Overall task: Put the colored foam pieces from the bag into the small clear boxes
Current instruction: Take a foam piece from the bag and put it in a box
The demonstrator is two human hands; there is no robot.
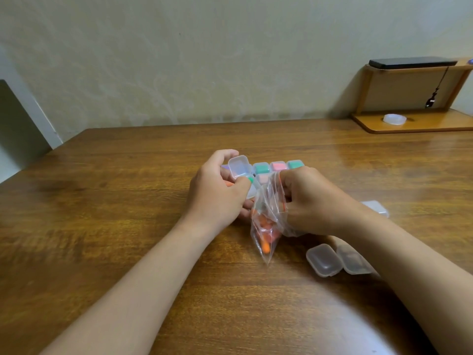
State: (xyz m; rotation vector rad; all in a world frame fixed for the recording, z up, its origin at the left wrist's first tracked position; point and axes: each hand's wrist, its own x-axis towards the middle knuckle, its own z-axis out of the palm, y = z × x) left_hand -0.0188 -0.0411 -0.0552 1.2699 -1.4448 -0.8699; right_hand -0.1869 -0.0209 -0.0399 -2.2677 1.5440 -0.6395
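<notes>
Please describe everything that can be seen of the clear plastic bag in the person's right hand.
The clear plastic bag is small, thin and crinkled, with a reddish strip at its mouth. The right hand grips its upper part, so it hangs with its lower corner pointing down at the wooden table; whether the corner touches cannot be told. Orange foam pieces sit in its lower half. The left hand, holding an open clear box, is close beside it.

Clear zip bag (266,213), crumpled, hangs mouth-up with orange foam pieces (265,234) at its bottom. Behind it stands a row of filled boxes (277,166) with teal and pink contents, beside one open box (240,166), lid raised. Two empty boxes (323,261) lie to the bag's right.
</notes>
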